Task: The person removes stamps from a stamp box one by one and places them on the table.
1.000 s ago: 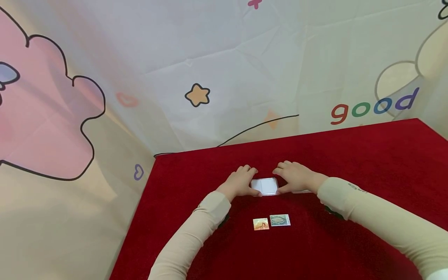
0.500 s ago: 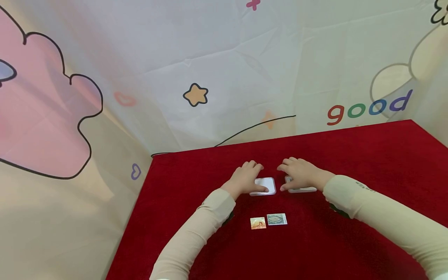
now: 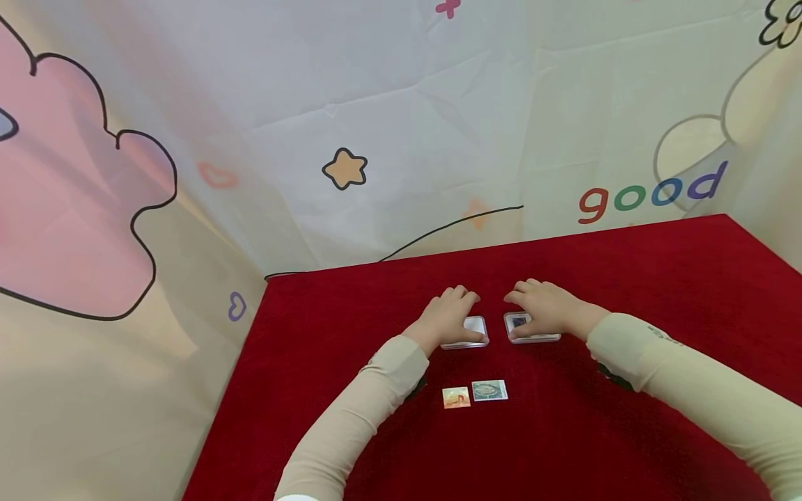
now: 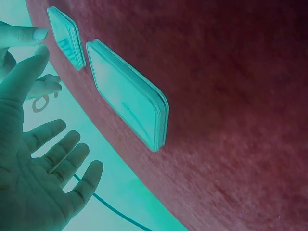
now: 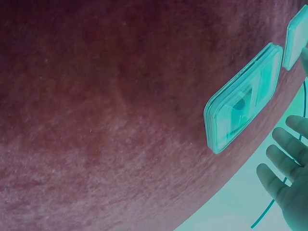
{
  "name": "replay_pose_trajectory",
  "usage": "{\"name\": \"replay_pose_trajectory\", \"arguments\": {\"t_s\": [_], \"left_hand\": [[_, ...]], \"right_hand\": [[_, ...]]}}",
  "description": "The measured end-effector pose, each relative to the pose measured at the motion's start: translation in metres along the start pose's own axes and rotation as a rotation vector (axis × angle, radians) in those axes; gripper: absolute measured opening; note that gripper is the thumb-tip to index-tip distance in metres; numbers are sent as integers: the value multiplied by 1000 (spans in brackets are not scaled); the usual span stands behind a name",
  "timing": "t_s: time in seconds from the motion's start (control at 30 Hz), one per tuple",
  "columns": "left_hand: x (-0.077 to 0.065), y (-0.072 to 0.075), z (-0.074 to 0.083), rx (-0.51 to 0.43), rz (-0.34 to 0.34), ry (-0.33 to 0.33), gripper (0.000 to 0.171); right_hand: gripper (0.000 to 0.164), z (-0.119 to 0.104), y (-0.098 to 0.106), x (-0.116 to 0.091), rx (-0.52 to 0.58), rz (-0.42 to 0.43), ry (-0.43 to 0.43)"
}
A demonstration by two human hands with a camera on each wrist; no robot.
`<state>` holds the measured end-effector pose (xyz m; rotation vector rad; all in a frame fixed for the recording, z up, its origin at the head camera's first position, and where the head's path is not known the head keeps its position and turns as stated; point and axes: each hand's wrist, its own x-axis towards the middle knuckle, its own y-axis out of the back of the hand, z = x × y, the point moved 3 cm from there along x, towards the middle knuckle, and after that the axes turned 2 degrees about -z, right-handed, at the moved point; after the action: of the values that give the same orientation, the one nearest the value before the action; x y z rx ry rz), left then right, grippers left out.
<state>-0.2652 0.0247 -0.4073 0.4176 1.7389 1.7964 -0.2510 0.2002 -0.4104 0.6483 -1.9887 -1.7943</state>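
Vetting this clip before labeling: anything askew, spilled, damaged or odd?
Nothing on the red surface looks spilled or visibly damaged. The left case and right case lie flat; the orange print and green print lie side by side. One oddity: both wrist views have a strong teal cast, unlike the head view.

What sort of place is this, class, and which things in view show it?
Probably a makeshift indoor tabletop workspace: a red-covered table, and behind it a creased backdrop printed with an orange star and the word "good".
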Motion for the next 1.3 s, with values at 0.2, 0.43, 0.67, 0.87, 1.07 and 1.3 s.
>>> {"name": "replay_pose_trajectory", "arguments": {"t_s": [0.2,0.43,0.67,0.87,1.07,1.3], "left_hand": [[5,-4,9,-18,-8,-18,72],[10,-6,14,2,-16,-24,72],[16,-9,18,18,-22,-28,70],[22,-17,21,20,-35,-23,69],[27,-21,24,12,-42,-22,70],[31,-26,29,-2,-45,-38,70]], "right_hand": [[61,5,0,-5,3,-1,-19],[60,7,1,-10,19,-5,-23],[58,15,-6,-14,21,-12,-43],[58,20,-11,-19,36,-25,-60],[62,23,-12,-25,38,-35,-70],[59,31,-16,-32,60,-49,-91]]}}
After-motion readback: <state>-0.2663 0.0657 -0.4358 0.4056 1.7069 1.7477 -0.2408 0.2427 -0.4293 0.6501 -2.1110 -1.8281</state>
